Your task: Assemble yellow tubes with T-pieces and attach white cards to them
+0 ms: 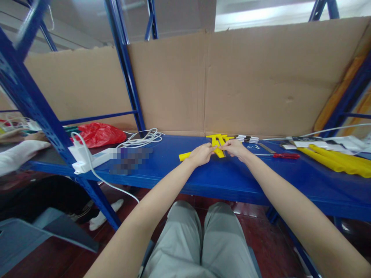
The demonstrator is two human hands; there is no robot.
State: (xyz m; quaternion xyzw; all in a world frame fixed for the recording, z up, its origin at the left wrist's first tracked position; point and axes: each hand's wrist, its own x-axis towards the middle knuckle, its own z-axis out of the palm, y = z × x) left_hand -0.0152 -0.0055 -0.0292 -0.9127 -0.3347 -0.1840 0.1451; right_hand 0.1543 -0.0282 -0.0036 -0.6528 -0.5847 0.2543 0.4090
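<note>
My left hand (202, 153) is closed around a yellow plastic piece (184, 156), whose rounded end sticks out to the left of the palm. Another stretch of yellow (219, 153) shows between my two hands. My right hand (235, 148) has its fingers pinched together against this yellow part; anything small between those fingertips is hidden. Just behind the hands lie yellow T-shaped plastic pieces (214, 137), partly covered by the fingers. A screwdriver with a red handle (286, 156) rests to the right of my right hand.
Behind the blue bench (171, 173) stands a cardboard wall (246, 85). Black-and-white packs (247, 138), small metal bits (253, 146) and long yellow pieces (333, 159) lie rightward. A power strip (95, 158), coiled cable (149, 136) and red bag (100, 134) sit left, near another person's sleeve (23, 152).
</note>
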